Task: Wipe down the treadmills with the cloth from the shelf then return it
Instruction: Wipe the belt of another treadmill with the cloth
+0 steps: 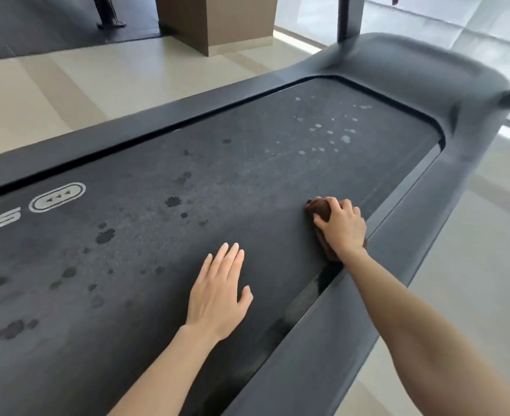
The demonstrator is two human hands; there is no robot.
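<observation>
A dark grey treadmill fills the view, its black belt (163, 235) running from lower left to upper right. Dark wet spots (105, 235) dot the belt's left half and pale dried spots (332, 130) mark its far end. My right hand (342, 226) presses a bunched brown cloth (318, 207) onto the belt, close to the right side rail (398, 229). My left hand (217, 292) lies flat on the belt with fingers together, holding nothing, a little left of and nearer than the cloth.
The treadmill's front hood (422, 64) and two uprights (350, 16) rise at the top right. Pale tiled floor (67, 85) lies to the left, with a brown pillar (217, 22) and a dark mat (37, 28) beyond. More pale floor runs along the right side.
</observation>
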